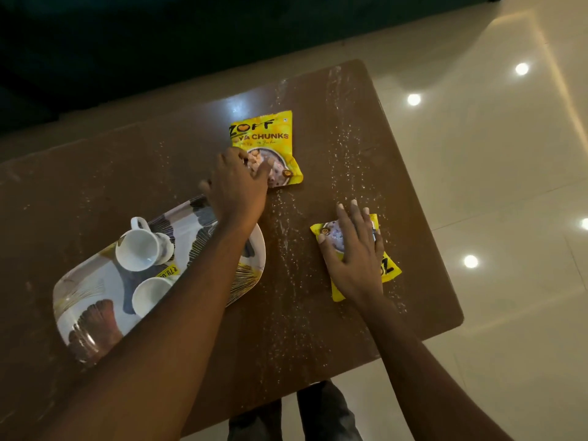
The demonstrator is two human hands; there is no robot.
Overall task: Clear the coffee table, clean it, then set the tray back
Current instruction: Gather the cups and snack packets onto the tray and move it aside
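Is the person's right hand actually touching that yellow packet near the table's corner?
Touching. The head view shows the right hand lying flat on the nearer yellow packet, fingers spread over it, no gap visible.

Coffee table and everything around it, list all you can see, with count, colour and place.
Coffee table: one, brown, speckled with white crumbs or powder.
Tray: one, white with dark and gold pattern, table's left.
Cups: two, white, on the tray, the nearer one partly hidden by the arm.
Soya chunks packets: two, yellow, one mid-table, one at right.
Floor: cream tiles, glossy, light reflections.
Left hand: on the far packet's lower edge.
Right hand: flat on the near packet.
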